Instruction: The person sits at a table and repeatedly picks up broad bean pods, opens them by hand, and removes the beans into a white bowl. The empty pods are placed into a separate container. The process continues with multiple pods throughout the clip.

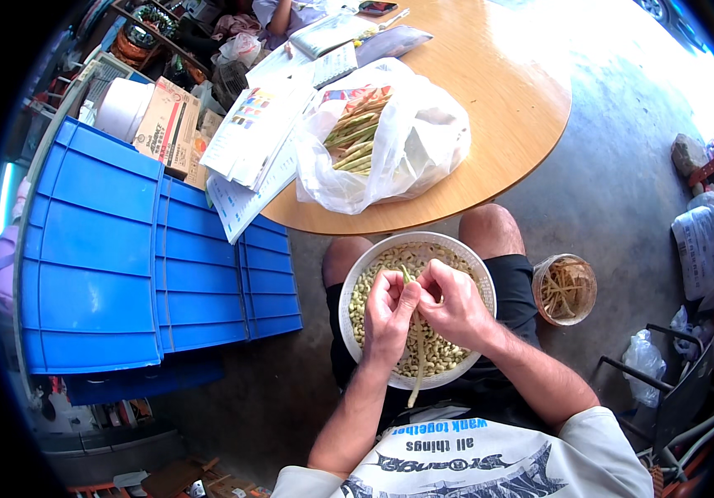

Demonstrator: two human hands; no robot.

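- The white basket, resting on the person's lap, holds many pale green shelled beans.
- Over the basket, the left hand is closed on a long green pod, pinching its upper part between thumb and fingers.
- The right hand meets it above the basket, thumb and fingertips pinched on the same pod; the pod's lower end hangs past the basket's near rim.
- Just nearer the body than the basket, the light T-shirt bears large dark decorative lettering and smaller lines, some blue, upside down from this view.
- Beyond the basket, on the wooden table, a translucent plastic bag with a patch of red print holds reddish and green pods.
- Beyond the basket and to its left, printed sheets carry small dark text and coloured blocks; farther left, a cardboard box shows dark and red print.
- Left of the basket stand blue bins.
- Right of the basket, near it on the floor, a round container holds dry-looking husks.
- Well to the basket's right, a white sack has dark lettering, too small to make out.
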